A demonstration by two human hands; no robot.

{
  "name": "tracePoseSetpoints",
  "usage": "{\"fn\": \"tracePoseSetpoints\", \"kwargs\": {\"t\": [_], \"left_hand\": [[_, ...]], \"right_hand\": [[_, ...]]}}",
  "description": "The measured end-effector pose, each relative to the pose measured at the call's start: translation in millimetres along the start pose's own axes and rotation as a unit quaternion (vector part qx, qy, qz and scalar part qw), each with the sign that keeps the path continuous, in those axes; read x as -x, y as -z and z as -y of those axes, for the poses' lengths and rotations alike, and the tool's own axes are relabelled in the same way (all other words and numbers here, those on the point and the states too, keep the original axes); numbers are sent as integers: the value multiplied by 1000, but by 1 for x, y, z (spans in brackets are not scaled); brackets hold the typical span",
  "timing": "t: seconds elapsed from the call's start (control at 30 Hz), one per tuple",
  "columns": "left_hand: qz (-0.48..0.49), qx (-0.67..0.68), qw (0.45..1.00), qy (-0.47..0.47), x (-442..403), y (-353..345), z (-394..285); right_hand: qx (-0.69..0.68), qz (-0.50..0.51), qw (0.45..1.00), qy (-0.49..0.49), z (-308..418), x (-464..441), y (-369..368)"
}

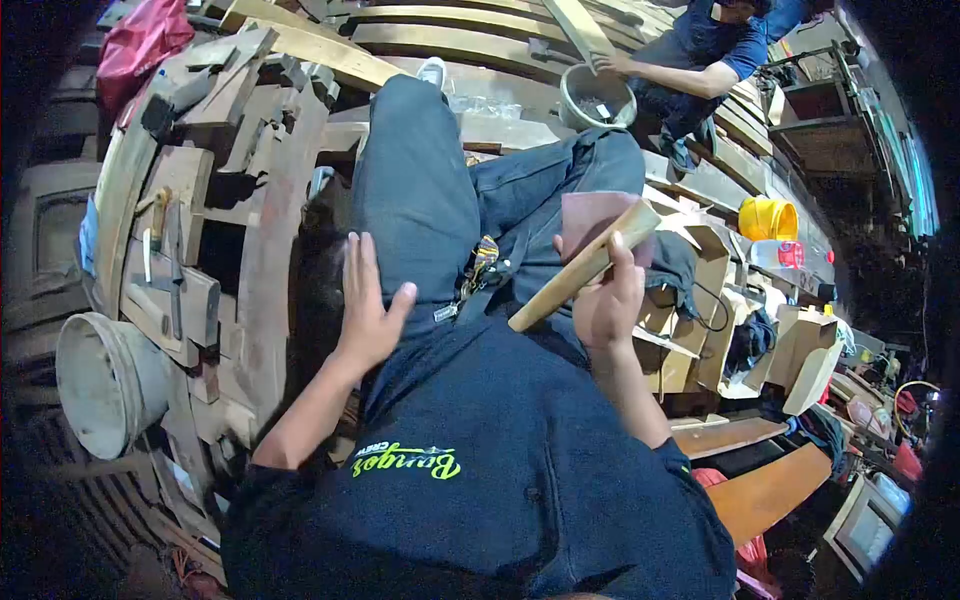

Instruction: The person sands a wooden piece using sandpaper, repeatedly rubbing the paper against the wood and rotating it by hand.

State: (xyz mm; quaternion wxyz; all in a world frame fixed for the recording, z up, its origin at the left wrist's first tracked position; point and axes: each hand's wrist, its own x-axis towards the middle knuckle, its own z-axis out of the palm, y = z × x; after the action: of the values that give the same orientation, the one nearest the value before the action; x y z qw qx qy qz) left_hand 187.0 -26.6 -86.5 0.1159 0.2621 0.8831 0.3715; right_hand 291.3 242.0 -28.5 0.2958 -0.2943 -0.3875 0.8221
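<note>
My right hand is closed around a pale, slightly curved wooden piece, which slants across my lap. Behind that piece sits a pinkish sheet that looks like sandpaper, also held by the right hand; its lower part is hidden. My left hand is empty, its fingers stretched out and the thumb apart, over my thigh beside the dark trousers. Between the hands a bunch of keys hangs at my waist.
Left are a wooden bench with a knife and a whitish bucket. Ahead, another person's hand is by a grey bucket and plank. Right are a yellow container, plastic bottle and cardboard box.
</note>
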Motion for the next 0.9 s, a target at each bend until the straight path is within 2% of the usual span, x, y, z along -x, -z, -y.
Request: {"fn": "tracePoseSetpoints", "kwargs": {"t": [0.07, 0.1, 0.17, 0.23, 0.27, 0.3, 0.37, 0.4, 0.43, 0.47, 0.5, 0.57, 0.6, 0.63, 0.7, 0.73, 0.77, 0.83, 0.9], "left_hand": [[46, -26, 998, -16, 4, 10, -30], [70, -64, 994, -53, 0, 12, -39], [123, 66, 982, -124, -18, 17, -62], [131, 271, 947, -115, -30, 6, -98], [145, 229, 948, -167, -38, 1, -108], [145, 199, 953, -178, -42, -5, -122], [101, 186, 959, -186, -46, -20, -130], [95, 188, 960, -182, -47, -20, -127], [121, 125, 966, -192, -47, -20, -125], [149, 63, 967, -199, -46, -21, -122], [147, 68, 968, -194, -44, -24, -118], [115, 140, 961, -211, -44, -33, -109], [59, 140, 959, -238, -45, -35, -107], [57, 139, 960, -236, -45, -34, -106], [66, 156, 968, -183, -45, -31, -104], [55, 189, 967, -163, -44, -27, -106], [57, 190, 966, -166, -45, -25, -106], [30, 209, 957, -201, -48, -21, -106], [63, 209, 957, -190, -48, -13, -102]], "right_hand": [[22, 38, 999, 22, 7, -3, -16], [38, 77, 996, 31, 9, -9, -17], [32, 84, 995, 39, 15, -13, -32], [33, 79, 996, 15, 14, -14, -38], [29, 69, 997, -9, 13, -14, -41], [35, 76, 996, -11, 11, -12, -45], [84, 8, 995, 56, 7, -8, -49], [122, 12, 992, 32, 7, -14, -30], [433, 8, 861, 265, -1, -14, -27], [293, 6, 940, 177, 1, -11, -22], [144, 1, 986, 83, 9, -3, -34], [101, 3, 993, 61, -3, -5, -25], [52, 2, 998, 39, -9, -6, -20], [52, 4, 998, 37, -10, -6, -16], [32, 53, 998, -33, -8, -6, -10], [1, 1, 999, -45, -10, -8, -12], [2, 0, 999, -41, -8, -6, -15], [-137, 49, 988, -60, -1, -5, -22], [-136, 86, 987, -18, -8, -11, -16]]}}
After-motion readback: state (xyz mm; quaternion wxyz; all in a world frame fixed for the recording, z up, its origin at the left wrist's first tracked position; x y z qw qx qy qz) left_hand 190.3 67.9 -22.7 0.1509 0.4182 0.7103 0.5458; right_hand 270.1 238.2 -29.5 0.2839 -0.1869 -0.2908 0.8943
